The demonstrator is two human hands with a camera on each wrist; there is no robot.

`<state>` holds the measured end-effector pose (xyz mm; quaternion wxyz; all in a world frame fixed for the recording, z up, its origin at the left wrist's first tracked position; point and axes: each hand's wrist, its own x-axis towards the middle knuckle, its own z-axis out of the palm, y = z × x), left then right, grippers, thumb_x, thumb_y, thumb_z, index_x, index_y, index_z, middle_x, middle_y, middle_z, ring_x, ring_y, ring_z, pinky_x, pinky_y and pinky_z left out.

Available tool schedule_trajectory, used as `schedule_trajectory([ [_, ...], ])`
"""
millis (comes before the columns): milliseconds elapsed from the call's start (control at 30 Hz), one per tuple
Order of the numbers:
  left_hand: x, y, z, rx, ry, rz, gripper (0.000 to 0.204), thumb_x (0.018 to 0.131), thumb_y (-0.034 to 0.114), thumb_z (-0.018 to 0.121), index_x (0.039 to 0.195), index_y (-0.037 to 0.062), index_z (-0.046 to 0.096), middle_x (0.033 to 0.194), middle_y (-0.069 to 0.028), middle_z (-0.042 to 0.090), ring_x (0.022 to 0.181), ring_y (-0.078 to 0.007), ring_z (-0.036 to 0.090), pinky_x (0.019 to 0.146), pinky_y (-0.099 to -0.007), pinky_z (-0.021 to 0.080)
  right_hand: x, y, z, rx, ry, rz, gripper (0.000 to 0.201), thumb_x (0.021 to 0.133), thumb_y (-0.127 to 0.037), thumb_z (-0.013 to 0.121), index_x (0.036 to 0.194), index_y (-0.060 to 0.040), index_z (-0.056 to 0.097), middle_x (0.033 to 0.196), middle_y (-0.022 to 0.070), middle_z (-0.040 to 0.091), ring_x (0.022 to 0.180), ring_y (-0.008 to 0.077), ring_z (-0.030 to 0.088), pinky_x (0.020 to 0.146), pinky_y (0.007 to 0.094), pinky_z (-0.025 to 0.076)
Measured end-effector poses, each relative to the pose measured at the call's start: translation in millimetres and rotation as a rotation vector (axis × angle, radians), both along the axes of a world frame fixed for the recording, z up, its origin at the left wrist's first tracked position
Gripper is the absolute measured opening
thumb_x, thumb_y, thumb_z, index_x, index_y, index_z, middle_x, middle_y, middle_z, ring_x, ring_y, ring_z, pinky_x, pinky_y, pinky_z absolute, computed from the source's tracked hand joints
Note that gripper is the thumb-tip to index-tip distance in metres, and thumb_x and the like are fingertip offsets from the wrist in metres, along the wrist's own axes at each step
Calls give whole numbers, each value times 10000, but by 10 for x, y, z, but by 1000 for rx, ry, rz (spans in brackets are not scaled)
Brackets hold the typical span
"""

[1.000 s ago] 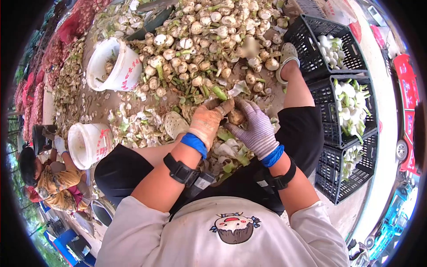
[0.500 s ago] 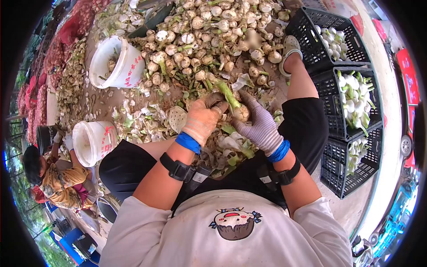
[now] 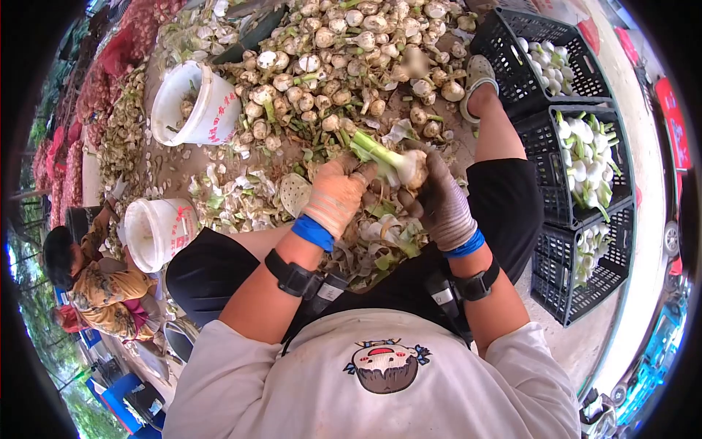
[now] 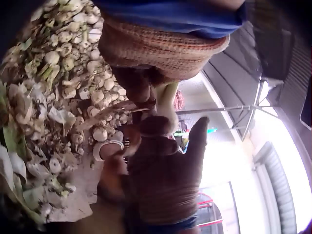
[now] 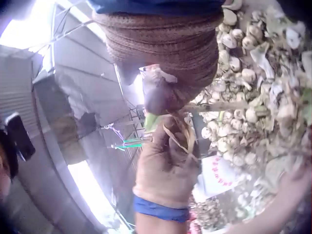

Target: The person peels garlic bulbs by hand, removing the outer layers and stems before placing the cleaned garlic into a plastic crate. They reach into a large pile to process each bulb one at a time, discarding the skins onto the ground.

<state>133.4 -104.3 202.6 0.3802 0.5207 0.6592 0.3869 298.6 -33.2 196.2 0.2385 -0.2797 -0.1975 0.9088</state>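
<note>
Pale garlic (image 3: pixel 402 166) between gloved hands (image 3: pixel 336 194) (image 3: pixel 444 208)

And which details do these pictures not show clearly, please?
Held bulb: left wrist view, partly covered by the right grip.
Whatever the left grip may hold: head view, hidden inside it.
One patch in the bulb pile: head view, blurred.
Red vehicle: head view, cut off by the dark edge.

Two fabric-gloved grips (image 3: pixel 338 192), one round white bulb (image 3: pixel 410 170) with a green stalk (image 3: pixel 373 148) between them, two white plastic buckets (image 3: pixel 214 95) with red lettering (image 3: pixel 222 121) to their left, three black slatted plastic crates (image 3: pixel 539 159) to their right.
</note>
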Motion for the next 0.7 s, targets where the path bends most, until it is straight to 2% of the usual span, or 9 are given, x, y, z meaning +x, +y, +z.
schedule_trajectory([
  [133, 162, 42, 91, 126, 146, 73, 230, 851, 94, 593, 1065, 11, 590, 935, -51, 636, 809, -105, 576, 722, -245, 467, 77, -76, 111, 480, -336, -89, 560, 886, -348, 516, 1315, -37, 335, 876, 80, 567, 617, 122, 549, 426, 211, 419],
  [233, 237, 37, 190, -147, -782, 48, 267, 858, 74, 568, 1116, 4, 557, 962, -76, 642, 855, -126, 571, 771, -254, 458, 4, -49, -305, 417, -335, -279, 334, 935, -318, 445, 1070, -26, 534, 859, 46, 567, 694, 111, 541, 612, 231, 460],
  [333, 122, 70, -130, -3, -450, -114, 283, 860, 72, 560, 1134, 3, 543, 950, -75, 635, 820, -123, 571, 742, -253, 463, -6, -71, 97, 682, -538, -317, 332, 956, -343, 392, 1011, -51, 540, 871, 49, 581, 749, 119, 560, 681, 240, 467],
  [400, 48, 43, -108, 144, 30, -88, 254, 872, 77, 535, 1115, 7, 552, 947, -77, 627, 797, -130, 575, 717, -269, 473, 113, 5, -145, 489, -378, -256, 501, 897, -522, 408, 1068, -63, 515, 882, 93, 615, 712, 172, 624, 527, 252, 517],
  [467, -55, 180, -206, -145, -755, 377, 242, 879, 82, 512, 1106, 10, 555, 945, -86, 627, 788, -136, 578, 704, -277, 476, 156, 76, -109, -171, -44, -97, 498, 886, -506, 451, 1049, -39, 510, 819, 100, 613, 642, 183, 620, 523, 239, 511],
  [533, -32, 95, -195, -113, -776, 397, 226, 882, 100, 507, 1077, 4, 565, 954, -86, 620, 796, -148, 591, 724, -269, 488, 181, 78, -47, -267, 73, -23, 480, 863, -488, 513, 1028, -37, 525, 775, 93, 610, 572, 170, 601, 490, 227, 488],
  [600, 35, -27, -100, 138, -72, 60, 219, 880, 89, 505, 1075, 0, 547, 979, -89, 603, 831, -178, 605, 752, -280, 507, 127, -13, 17, 508, -456, 85, 457, 846, -467, 558, 1007, -40, 542, 768, 71, 606, 595, 154, 593, 474, 237, 473],
  [633, -69, -42, -47, -15, 679, -205, 468, 842, 341, 502, 1202, 43, 487, 1138, -123, 579, 1096, -248, 531, 914, -372, 432, 39, -68, 26, 258, -366, -153, 408, 846, -422, 578, 991, -41, 554, 783, 57, 603, 651, 137, 590, 480, 252, 472],
  [700, -30, -35, 9, -56, 421, -158, 439, 843, 315, 496, 1185, 40, 495, 1109, -126, 584, 1055, -252, 545, 891, -372, 444, 91, 46, 93, -37, -228, -257, 333, 867, -341, 534, 1003, -38, 560, 841, 73, 607, 708, 168, 604, 531, 268, 495],
])
